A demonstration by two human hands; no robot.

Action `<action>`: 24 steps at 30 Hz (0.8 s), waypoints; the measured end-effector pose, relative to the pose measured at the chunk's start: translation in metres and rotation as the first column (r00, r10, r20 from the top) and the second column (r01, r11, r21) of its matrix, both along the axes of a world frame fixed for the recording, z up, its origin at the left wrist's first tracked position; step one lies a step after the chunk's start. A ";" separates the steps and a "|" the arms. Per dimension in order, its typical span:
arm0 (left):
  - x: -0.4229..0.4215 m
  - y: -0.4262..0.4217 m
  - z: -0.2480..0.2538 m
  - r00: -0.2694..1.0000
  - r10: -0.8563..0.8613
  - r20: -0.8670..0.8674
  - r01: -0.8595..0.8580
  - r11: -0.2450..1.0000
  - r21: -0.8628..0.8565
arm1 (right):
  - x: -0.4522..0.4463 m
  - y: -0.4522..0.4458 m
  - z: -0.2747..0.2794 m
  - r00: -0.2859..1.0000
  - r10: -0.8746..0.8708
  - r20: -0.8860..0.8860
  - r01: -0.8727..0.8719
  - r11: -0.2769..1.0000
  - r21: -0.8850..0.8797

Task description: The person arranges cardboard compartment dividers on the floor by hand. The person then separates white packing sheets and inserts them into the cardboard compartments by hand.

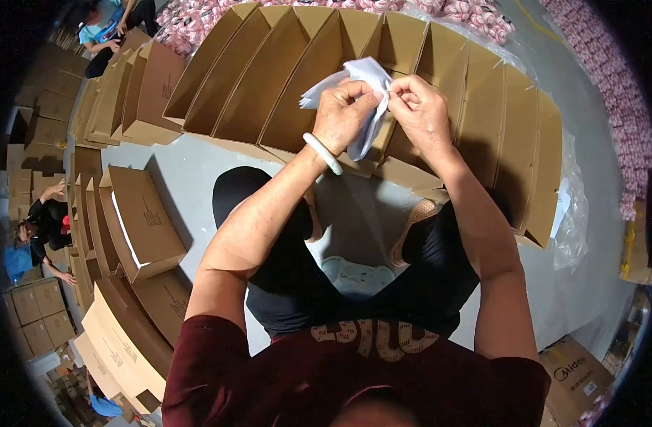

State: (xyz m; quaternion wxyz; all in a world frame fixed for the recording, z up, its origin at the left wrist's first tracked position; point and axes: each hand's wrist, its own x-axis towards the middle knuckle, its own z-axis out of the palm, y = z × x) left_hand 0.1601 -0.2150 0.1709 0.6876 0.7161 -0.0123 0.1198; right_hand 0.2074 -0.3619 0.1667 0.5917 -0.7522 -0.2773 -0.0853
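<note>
A bunch of thin, folded white sheets (369, 70) is held up above the cardboard boxes; whether they are paper or plastic I cannot tell. My left hand (340, 117), with a pale bangle (322, 154) at the wrist, grips the bunch between thumb and fingers. Close beside it, my right hand (423, 117) has thumb and forefinger pinched at the right edge of the same sheets. Below both hands stands a row of open, upright cardboard boxes (297, 60), packed side by side in an arc. Their insides are partly shadowed.
More open boxes (144, 217) line the left side. Red-and-white wrapped items (475, 16) are heaped behind the row and along the right (611, 85). Clear plastic film (572, 213) lies at the row's right end. A Midea carton (575, 370) is at lower right. Other people (101, 32) work at left.
</note>
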 end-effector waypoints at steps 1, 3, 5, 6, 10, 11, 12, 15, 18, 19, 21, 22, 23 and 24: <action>0.000 -0.001 0.000 0.994 0.053 0.096 -0.065 0.990 0.123 | 0.000 0.001 -0.001 0.996 0.015 -0.085 -0.011 0.998 0.054; 0.002 -0.002 0.000 0.996 0.052 0.068 -0.059 0.994 0.096 | 0.006 -0.001 -0.008 0.982 0.075 -0.172 -0.056 0.992 0.117; 0.004 -0.004 0.004 0.928 0.100 0.360 -0.211 0.935 0.284 | 0.004 -0.001 0.001 0.958 0.140 -0.250 -0.094 0.978 0.184; 0.004 -0.004 0.007 0.926 0.102 0.363 -0.214 0.935 0.283 | 0.000 -0.003 0.007 0.922 0.198 -0.332 -0.107 0.956 0.274; -0.002 -0.007 0.015 0.917 0.001 0.398 -0.182 0.890 0.418 | -0.005 0.000 0.010 0.929 0.230 -0.289 -0.150 0.950 0.274; -0.004 -0.009 0.015 0.923 -0.017 0.385 -0.152 0.902 0.404 | -0.007 0.000 0.011 0.936 0.205 -0.287 -0.136 0.960 0.244; -0.005 -0.011 0.014 0.927 -0.029 0.374 -0.130 0.910 0.393 | -0.007 0.000 0.010 0.937 0.201 -0.286 -0.133 0.961 0.242; -0.001 -0.008 0.010 0.915 -0.009 0.404 -0.162 0.907 0.388 | -0.003 0.001 0.004 0.931 0.170 -0.322 -0.084 0.960 0.266; 0.000 -0.007 0.010 0.925 0.016 0.380 -0.172 0.909 0.379 | 0.002 -0.002 0.001 0.947 0.128 -0.294 -0.055 0.968 0.246; 0.000 -0.007 0.010 0.926 0.030 0.376 -0.181 0.909 0.374 | 0.002 -0.003 0.004 0.943 0.123 -0.308 -0.040 0.964 0.263; 0.008 -0.006 -0.001 0.945 0.123 0.302 -0.199 0.951 0.236 | 0.006 -0.006 0.003 0.931 0.166 -0.326 -0.028 0.921 0.389; 0.011 -0.004 0.000 0.966 0.165 0.200 -0.195 0.971 0.140 | 0.012 -0.007 -0.001 0.922 0.212 -0.325 -0.027 0.871 0.491; 0.017 0.000 -0.005 0.969 0.211 0.125 -0.223 0.971 0.087 | 0.018 -0.008 -0.004 0.924 0.261 -0.279 -0.054 0.812 0.581; 0.023 0.004 -0.010 0.967 0.253 0.042 -0.254 0.967 0.034 | 0.023 -0.013 -0.005 0.923 0.291 -0.251 -0.077 0.780 0.621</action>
